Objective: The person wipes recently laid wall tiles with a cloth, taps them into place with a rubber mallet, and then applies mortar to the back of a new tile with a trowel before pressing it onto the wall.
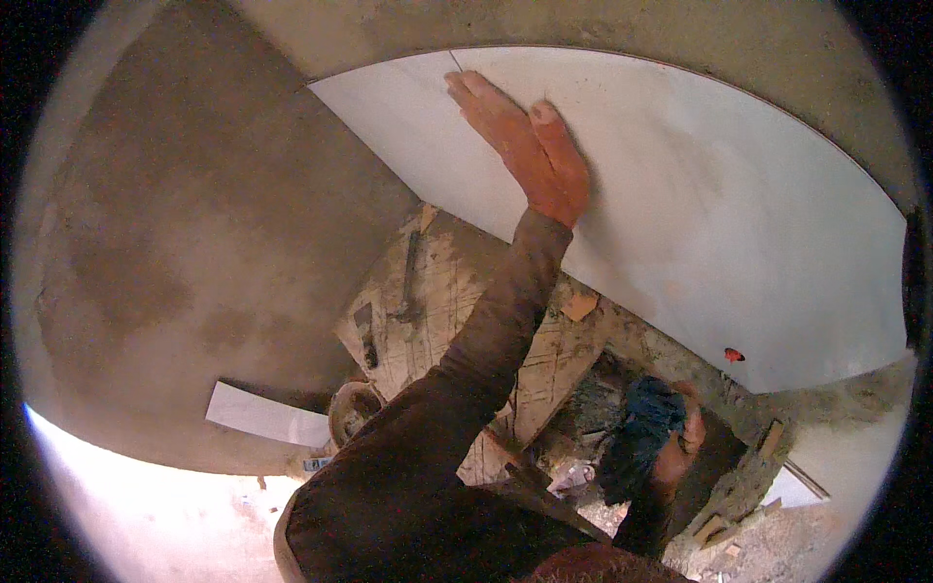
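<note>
My left hand (530,146) lies flat on the white tiled wall surface (700,214), fingers stretched out near a thin seam at its upper edge. Lower on the right, my right hand (677,452) is closed around a bunched dark blue cloth (641,432). The cloth hides part of its fingers. A small hole with something orange-red (734,356) shows near the lower edge of the white surface.
Bare grey plaster wall (214,214) rises on the left. Below are a scratched wooden board (466,267), a hammer-like tool (409,277), a dark-handled tool (366,335), a round container (352,408) and a white strip (262,413). Rubble and broken pieces (719,530) lie lower right.
</note>
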